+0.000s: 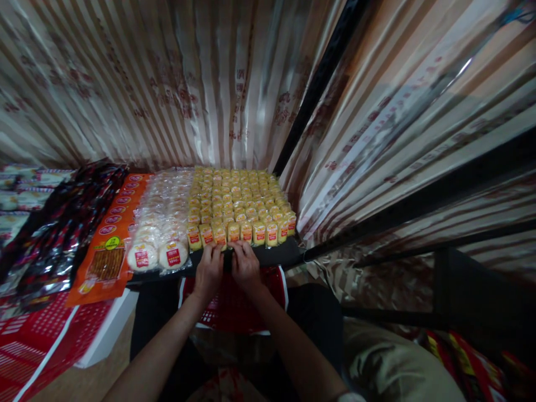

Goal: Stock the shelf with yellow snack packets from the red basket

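Observation:
Small yellow wrapped snack cakes (pixel 239 195) stand in tight rows on the black shelf (pixel 272 257), each front one with a red and white label. At the front edge, my left hand (pixel 209 271) has its fingers bent together on the lower end of a front-row snack cake (pixel 219 231). Close beside it, my right hand (pixel 245 267) is closed the same way at the bottom of the neighbouring pack (pixel 233 230). The fingertips are partly hidden against the wrappers. Both wrists reach over a red basket (pixel 251 304) below the shelf.
Left of the cakes lie round white packs (pixel 173 254), an orange snack bag (pixel 111 245) and dark shiny packs (pixel 62 240). Another red basket (pixel 37 340) stands lower left. Striped plastic sheeting (pixel 188 84) hangs behind, with a black post (pixel 312 95) and rails at right.

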The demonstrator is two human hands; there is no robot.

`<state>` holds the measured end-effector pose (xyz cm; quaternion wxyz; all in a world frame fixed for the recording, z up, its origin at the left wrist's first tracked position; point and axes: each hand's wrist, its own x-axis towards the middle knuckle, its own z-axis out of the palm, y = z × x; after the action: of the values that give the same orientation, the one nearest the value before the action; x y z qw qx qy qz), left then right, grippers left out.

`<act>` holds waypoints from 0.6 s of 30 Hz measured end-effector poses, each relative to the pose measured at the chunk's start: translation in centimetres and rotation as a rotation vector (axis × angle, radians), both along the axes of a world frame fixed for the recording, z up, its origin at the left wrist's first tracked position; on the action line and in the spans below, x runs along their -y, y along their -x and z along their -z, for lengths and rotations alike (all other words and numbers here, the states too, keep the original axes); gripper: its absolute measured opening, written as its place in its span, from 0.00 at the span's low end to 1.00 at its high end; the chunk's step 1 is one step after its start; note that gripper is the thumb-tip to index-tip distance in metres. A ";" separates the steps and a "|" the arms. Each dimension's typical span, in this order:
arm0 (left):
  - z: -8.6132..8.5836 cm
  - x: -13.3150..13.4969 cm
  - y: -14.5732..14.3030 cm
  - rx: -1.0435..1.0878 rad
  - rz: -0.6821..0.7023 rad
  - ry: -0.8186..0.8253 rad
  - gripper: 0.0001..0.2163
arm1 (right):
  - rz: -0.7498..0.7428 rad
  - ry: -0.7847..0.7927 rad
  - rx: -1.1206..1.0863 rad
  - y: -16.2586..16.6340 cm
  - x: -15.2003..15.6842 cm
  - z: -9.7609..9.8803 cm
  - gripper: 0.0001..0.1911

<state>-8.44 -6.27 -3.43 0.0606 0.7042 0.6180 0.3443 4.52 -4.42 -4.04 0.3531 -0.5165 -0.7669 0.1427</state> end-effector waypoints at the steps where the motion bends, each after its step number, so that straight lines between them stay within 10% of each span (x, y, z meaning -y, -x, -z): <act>1: 0.2 -0.1 0.0 0.004 0.006 -0.003 0.12 | 0.001 0.002 0.001 0.0 -0.1 0.0 0.19; 13: 1.5 2.3 0.3 0.023 0.070 0.022 0.13 | -0.193 0.117 -0.195 -1.6 5.2 1.6 0.13; 18: 4.1 5.6 -1.2 0.116 0.312 0.233 0.13 | 0.172 0.429 -0.201 -4.0 7.9 6.7 0.14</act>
<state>-7.27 -11.90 -7.53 0.2296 0.7586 0.5327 0.2967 8.53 -12.30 -10.72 0.3208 -0.6260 -0.6334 0.3225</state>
